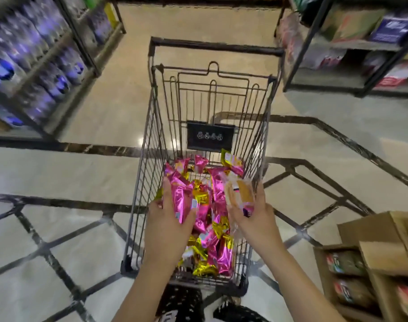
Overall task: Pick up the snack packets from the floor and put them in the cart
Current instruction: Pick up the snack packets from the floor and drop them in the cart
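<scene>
A wire shopping cart (149,126) stands in front of me, its basket holding several pink and gold snack packets (219,254). Over the basket, my left hand (169,219) grips a pink foil packet (183,201) between fingers and thumb. Beside it my right hand (254,217) holds a clear packet with a pale orange cake inside (241,190). Both hands are above the pile, inside the cart's rim.
Shelves of blue-purple packs (36,66) line the left aisle, and a shelf with boxes (361,43) stands at the right rear. Open cardboard cartons with green packs (351,263) sit at the lower right. Marble floor with dark inlay lines (59,170) surrounds the cart.
</scene>
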Demonstrator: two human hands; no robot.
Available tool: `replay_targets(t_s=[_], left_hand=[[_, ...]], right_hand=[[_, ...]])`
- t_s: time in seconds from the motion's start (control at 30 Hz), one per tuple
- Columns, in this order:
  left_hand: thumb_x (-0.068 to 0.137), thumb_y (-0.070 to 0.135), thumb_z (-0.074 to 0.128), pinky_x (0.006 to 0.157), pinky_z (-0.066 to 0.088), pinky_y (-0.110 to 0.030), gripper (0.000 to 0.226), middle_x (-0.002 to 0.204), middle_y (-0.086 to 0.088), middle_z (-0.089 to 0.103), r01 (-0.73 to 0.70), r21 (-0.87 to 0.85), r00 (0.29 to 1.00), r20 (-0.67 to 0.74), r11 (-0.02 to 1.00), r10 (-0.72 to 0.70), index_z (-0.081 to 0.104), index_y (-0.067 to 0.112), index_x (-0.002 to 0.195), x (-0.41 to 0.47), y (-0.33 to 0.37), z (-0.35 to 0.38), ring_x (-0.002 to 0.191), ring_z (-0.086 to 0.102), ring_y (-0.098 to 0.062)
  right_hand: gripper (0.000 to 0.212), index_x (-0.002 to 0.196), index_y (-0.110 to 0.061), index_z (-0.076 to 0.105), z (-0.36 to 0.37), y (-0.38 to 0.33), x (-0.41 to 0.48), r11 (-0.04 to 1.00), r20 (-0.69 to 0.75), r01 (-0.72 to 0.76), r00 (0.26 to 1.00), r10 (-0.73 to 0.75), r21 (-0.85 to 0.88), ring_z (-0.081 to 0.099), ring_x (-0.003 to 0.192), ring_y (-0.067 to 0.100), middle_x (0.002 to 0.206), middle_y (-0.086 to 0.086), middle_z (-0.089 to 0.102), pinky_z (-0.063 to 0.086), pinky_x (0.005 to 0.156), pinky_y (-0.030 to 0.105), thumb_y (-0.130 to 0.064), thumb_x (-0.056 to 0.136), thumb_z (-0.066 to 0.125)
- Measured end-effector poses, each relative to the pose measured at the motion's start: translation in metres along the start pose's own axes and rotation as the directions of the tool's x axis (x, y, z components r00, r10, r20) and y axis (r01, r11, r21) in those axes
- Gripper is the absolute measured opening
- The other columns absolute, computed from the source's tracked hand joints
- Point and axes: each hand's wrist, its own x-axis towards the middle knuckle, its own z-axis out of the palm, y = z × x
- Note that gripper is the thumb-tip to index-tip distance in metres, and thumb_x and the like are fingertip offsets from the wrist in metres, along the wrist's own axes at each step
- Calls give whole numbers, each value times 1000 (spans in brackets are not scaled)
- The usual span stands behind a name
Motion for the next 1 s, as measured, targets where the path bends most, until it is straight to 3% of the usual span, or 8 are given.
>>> replay_targets(t_s=[0.07,0.1,0.27,0.4,0.57,0.7,0.9,1.0], left_hand=[[84,73,44,104,41,-44,99,149,-22,33,-67,76,997,41,995,64,-12,31,154,31,-2,0,132,40,-35],[84,73,44,110,35,-48,99,152,-22,29,-88,96,994,77,992,80,-11,30,155,46,-1,-1,138,32,-37],[83,74,37,113,30,-49,95,151,-21,33,-278,92,942,220,956,253,3,25,157,99,6,-7,140,30,-36],[91,66,42,118,23,-44,85,155,-19,28,-473,145,841,367,869,397,11,21,157,115,24,5,144,24,-33],[91,61,47,115,27,-46,82,151,-21,37,-710,117,637,526,694,564,20,16,155,89,56,33,140,32,-36],[88,60,48,111,33,-45,77,141,-22,48,-844,49,462,571,534,678,40,11,146,37,80,52,133,40,-38],[94,62,34,118,21,-41,73,154,-11,31,-942,-13,240,675,337,697,23,22,153,-59,91,74,143,24,-32],[96,59,37,120,17,-40,72,157,-12,26,-963,-38,160,716,266,680,20,22,154,-117,93,85,146,19,-31]], right_hand=[[101,154,-35,-5,2,-4,6,991,2,-82,997,82,-106,50,119,31,132,12,49,47,95,40,-68,80,54],[98,155,-33,-4,2,-6,6,982,2,-131,991,133,-133,45,124,33,135,14,45,44,98,41,-66,83,54],[94,156,-26,1,6,-2,-9,920,-72,-370,929,363,-131,39,133,34,150,18,31,40,104,40,-65,87,52],[93,156,-26,1,9,10,-38,864,-148,-503,856,495,-19,35,135,33,148,16,32,38,107,42,-63,88,52],[88,156,-24,6,-8,33,-95,787,-280,-614,745,606,70,37,133,32,146,15,35,39,104,39,-57,90,53],[84,155,-25,10,-21,53,-153,726,-403,-666,625,668,169,37,134,31,148,12,35,39,102,39,-59,91,52],[80,155,-26,12,-12,99,-256,621,-415,-720,486,769,309,31,139,29,152,10,32,35,110,41,-59,92,48],[75,154,-26,15,-5,125,-316,574,-413,-733,425,805,365,33,137,29,150,10,34,36,108,39,-56,94,49]])
